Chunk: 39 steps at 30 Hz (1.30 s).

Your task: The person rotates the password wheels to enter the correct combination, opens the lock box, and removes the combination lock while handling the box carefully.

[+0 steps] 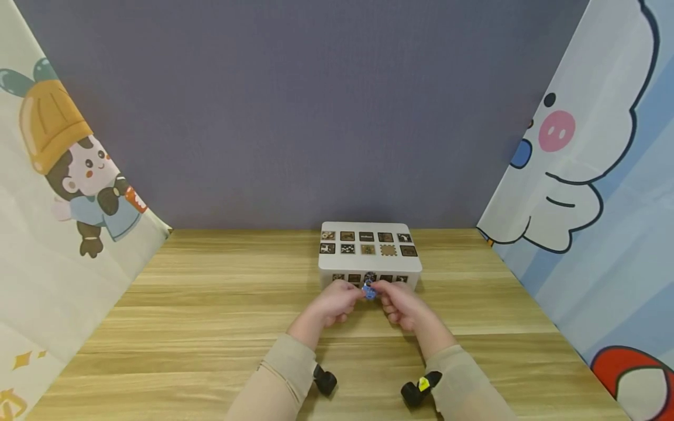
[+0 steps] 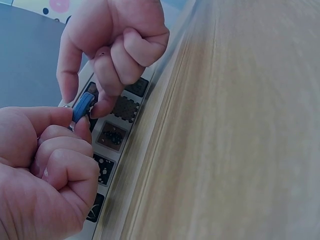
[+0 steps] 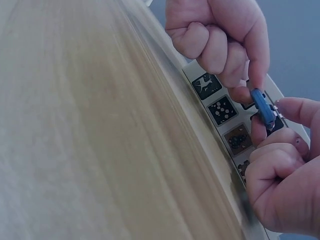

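Observation:
A small blue padlock-like piece [image 1: 370,290], flat and rounded with bits of metal along one side, is held at the front of a white box [image 1: 363,263]. My left hand [image 1: 337,301] pinches its blue body between thumb and index finger. From the other side my right hand [image 1: 402,304] pinches it by the metal part [image 3: 275,111], thumb and index finger bent around it. On both hands the other fingers curl into the palm. Fingertips partly cover the piece, so whether it is joined to the box front cannot be made out.
Square dark and brown pictures line the box's lid [image 1: 368,248] and front. It stands on a wood-grain table [image 1: 237,304], near a grey back panel [image 1: 316,117]. Cartoon-printed cloths hang left [image 1: 31,234] and right [image 1: 595,280].

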{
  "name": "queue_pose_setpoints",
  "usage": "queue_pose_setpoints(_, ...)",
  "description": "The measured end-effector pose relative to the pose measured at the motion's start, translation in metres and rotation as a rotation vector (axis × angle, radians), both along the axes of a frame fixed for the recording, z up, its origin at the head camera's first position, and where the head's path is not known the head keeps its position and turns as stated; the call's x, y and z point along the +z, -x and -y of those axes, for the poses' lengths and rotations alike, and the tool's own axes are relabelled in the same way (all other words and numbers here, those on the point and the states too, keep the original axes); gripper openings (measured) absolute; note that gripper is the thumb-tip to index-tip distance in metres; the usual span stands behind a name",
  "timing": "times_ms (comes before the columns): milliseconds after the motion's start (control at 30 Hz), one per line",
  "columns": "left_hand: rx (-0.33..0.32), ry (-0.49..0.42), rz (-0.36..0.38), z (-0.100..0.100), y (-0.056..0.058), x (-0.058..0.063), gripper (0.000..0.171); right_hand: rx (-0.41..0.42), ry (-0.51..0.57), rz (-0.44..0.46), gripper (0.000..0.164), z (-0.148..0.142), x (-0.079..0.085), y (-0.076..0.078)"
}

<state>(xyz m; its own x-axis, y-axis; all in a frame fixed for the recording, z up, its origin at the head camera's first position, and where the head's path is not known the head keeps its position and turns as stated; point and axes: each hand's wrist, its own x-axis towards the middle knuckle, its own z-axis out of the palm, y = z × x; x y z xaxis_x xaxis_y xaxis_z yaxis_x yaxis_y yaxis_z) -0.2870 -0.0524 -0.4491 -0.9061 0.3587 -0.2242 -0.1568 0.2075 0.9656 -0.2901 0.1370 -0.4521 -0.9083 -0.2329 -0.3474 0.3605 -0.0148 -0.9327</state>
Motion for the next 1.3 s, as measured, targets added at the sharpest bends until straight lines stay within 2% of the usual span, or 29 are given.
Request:
queue_pose_setpoints(633,0.008,-0.016,0.0,-0.001,0.001,-0.002,0.026,-0.026,0.081,0.036,0.028,-0.012,0.004,0.004)
queue_pose_setpoints(1100,0.004,-0.014,-0.003,0.0,0.002,-0.003,0.023,-0.021,0.091,0.03,0.038,-0.018,0.005,0.006)
queue_pose_setpoints(1300,0.005,-0.012,-0.004,0.0,0.003,-0.003,0.025,0.005,0.07,0.033,0.039,-0.019,0.006,0.006)
